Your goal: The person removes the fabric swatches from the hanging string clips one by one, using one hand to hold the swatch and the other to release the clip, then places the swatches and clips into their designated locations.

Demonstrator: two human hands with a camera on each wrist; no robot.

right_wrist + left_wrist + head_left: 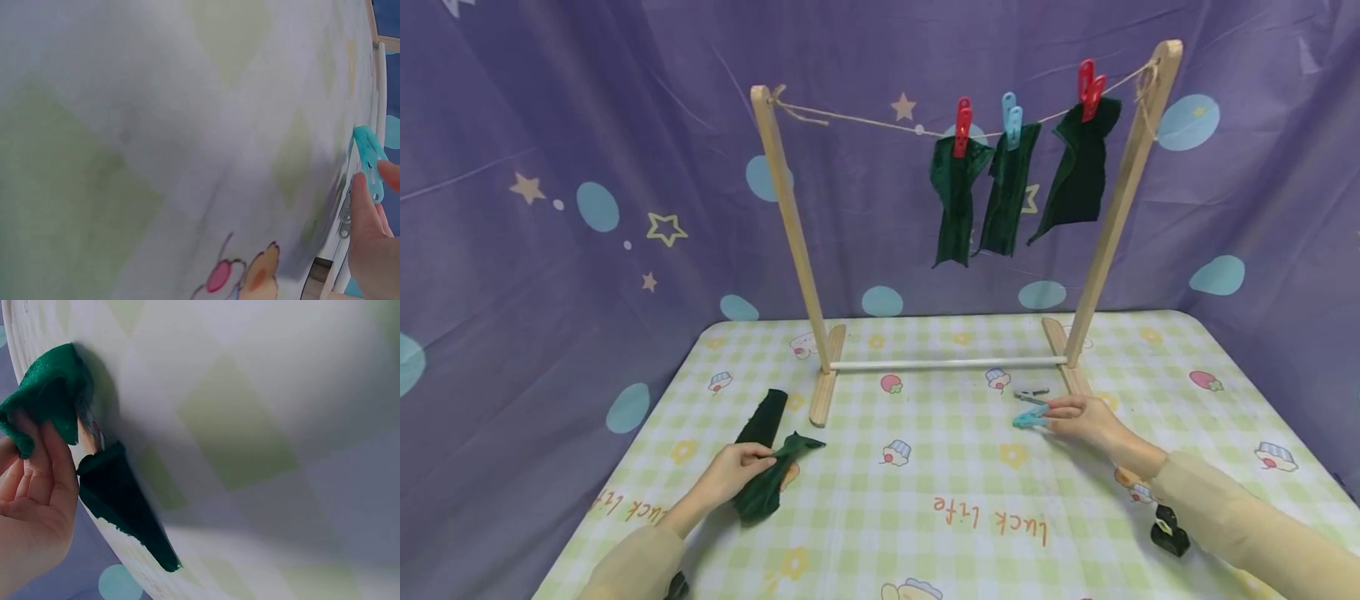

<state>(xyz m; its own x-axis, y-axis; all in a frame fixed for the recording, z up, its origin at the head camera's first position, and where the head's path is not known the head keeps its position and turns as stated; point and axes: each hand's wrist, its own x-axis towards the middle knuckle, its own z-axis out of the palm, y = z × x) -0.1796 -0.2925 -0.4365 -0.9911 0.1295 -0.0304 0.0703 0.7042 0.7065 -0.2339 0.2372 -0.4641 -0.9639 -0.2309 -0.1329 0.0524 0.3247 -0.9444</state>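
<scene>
My left hand (737, 471) pinches a dark green cloth (767, 483) between thumb and fingers, over the left part of the table. Just behind it, a second dark green cloth (765, 419) lies on the tablecloth. In the left wrist view, the pinched cloth (53, 381) bunches over the fingertips. On the other side, my right hand (1090, 423) holds a light blue clothespin (1030, 417) by its near end, thumb and fingers on either side. A grey clothespin (1032, 395) lies right behind the blue one.
A wooden frame (793, 225) with a white crossbar (947, 364) stands at the back. Along its string (865, 119), a red (962, 127), a light blue (1012, 125) and another red clothespin (1090, 90) hold three green cloths (955, 208). A purple curtain (587, 292) hangs behind.
</scene>
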